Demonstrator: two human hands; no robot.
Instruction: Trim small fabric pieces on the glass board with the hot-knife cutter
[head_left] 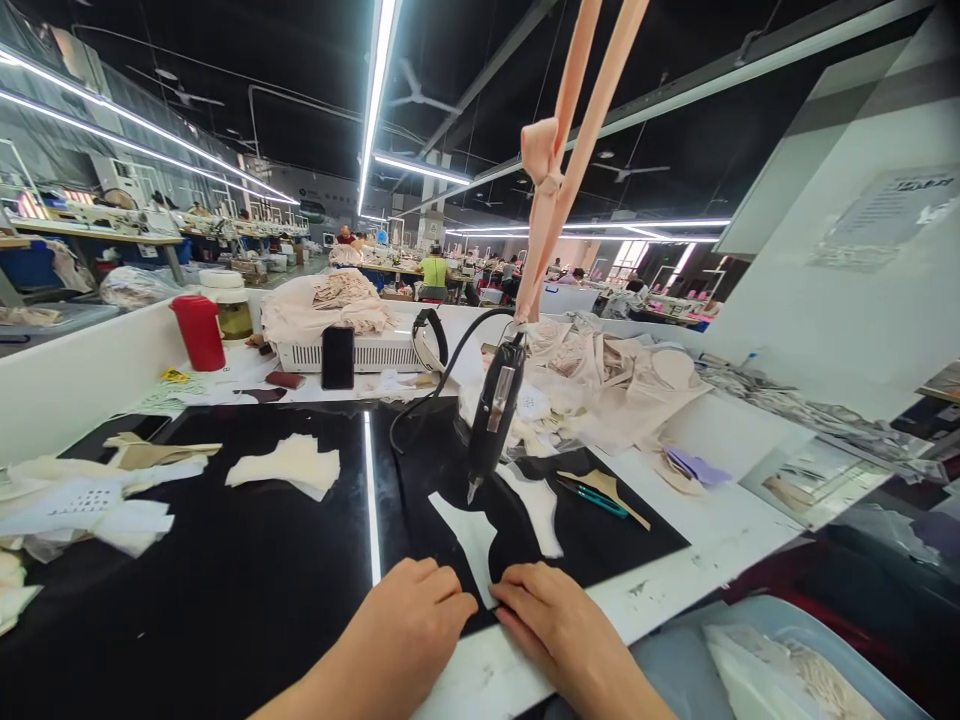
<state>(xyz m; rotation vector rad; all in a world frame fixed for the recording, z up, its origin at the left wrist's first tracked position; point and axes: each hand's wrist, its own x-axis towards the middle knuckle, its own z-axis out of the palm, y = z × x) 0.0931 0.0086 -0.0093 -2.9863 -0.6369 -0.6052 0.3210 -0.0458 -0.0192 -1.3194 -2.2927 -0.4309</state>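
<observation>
My left hand [409,620] and my right hand [547,615] rest side by side at the near edge of a black mat [247,560]. Their fingertips press on the near end of a white cut fabric piece [472,535] lying flat on the mat. The fingers of both hands are bent down onto the piece. Just beyond it a black hand tool [495,405] hangs tip-down from peach straps [562,170], with its cable looping away to the left. A second white piece [541,510] lies right of the tool's tip.
Stacks of white and cream cut pieces [289,465] lie on the left of the mat. A teal pen [592,497], a red cup [199,332], a phone [337,357] and a white box [360,352] sit further back. Beige garments [622,380] pile at right. Other workers sit at far tables.
</observation>
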